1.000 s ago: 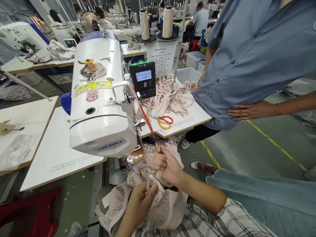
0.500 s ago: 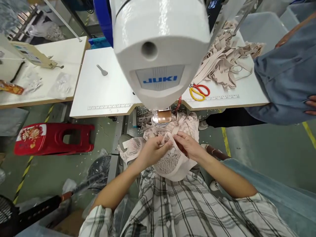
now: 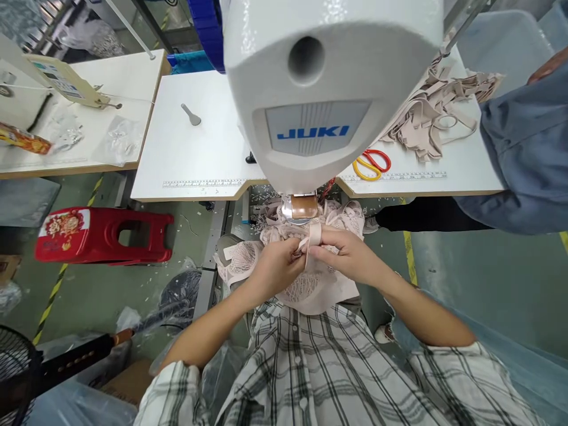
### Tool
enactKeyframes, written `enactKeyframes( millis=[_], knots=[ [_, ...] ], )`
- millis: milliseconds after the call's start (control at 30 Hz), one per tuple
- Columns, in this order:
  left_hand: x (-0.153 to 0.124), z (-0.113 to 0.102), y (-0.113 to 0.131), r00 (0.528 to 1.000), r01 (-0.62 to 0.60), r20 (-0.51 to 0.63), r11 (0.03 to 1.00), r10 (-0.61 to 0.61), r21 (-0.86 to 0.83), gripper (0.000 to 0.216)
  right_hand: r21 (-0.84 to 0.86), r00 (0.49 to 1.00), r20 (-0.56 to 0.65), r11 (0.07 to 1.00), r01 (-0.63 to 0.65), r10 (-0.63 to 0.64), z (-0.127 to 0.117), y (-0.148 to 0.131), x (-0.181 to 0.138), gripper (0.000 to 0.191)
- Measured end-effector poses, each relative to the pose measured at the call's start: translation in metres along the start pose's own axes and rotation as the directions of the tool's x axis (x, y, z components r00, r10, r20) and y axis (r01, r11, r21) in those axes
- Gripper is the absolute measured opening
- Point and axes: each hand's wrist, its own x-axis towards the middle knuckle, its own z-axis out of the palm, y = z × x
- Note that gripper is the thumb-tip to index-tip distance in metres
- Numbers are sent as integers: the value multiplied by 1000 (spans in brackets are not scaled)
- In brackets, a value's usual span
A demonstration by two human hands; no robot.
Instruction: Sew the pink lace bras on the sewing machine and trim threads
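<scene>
Pale pink lace garments (image 3: 304, 289) lie heaped over my lap, below the head of a white JUKI sewing machine (image 3: 319, 100). My left hand (image 3: 281, 263) pinches the edge of one lace garment. Beside it, my right hand (image 3: 346, 251) grips a looped pink strap (image 3: 314, 235) between thumb and fingers, close to the left fingertips. Both hands sit just in front of the machine's metal sewing end (image 3: 302, 208). A lace cup (image 3: 242, 260) spreads out to the left of my left hand. The fingertips are partly hidden by fabric.
On the white table (image 3: 190, 160) are red and yellow scissors (image 3: 371, 164), a grey tool (image 3: 191, 115) and a pile of pink straps (image 3: 426, 118). A red stool (image 3: 104, 236) lies at left, near a fan (image 3: 18, 373). A person in a blue-grey garment (image 3: 528, 142) stands at right.
My right hand has drawn the strap up into a loop and come nearer my left hand. My view has shifted, so the machine head looks larger and farther right.
</scene>
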Motion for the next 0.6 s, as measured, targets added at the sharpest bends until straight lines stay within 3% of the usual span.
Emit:
enactKeyframes(
  millis=[133,233,300,367,500,600],
  knots=[
    [-1,-8,-2,998,-44,46,990,51,-135,26,-9,993,-78,996,83,-84,0,1,2,23],
    [-3,-4,-8,966,-249,-121,953,230,-173,25,125,992,-105,988,86,-73,-4,3,4,25],
    [-4,4,-15,917,-332,-272,936,290,-120,25,225,993,-113,973,56,-31,-7,4,8,27],
    [-2,9,-21,883,-346,-348,938,314,-34,25,296,992,-126,955,7,32,-12,7,14,29],
    [9,0,-22,834,-422,-274,873,479,244,29,399,959,-211,912,-93,190,-29,19,31,36],
    [17,-15,-14,847,-362,-285,880,449,308,30,357,946,-250,928,-108,207,-42,26,48,32]
  ],
)
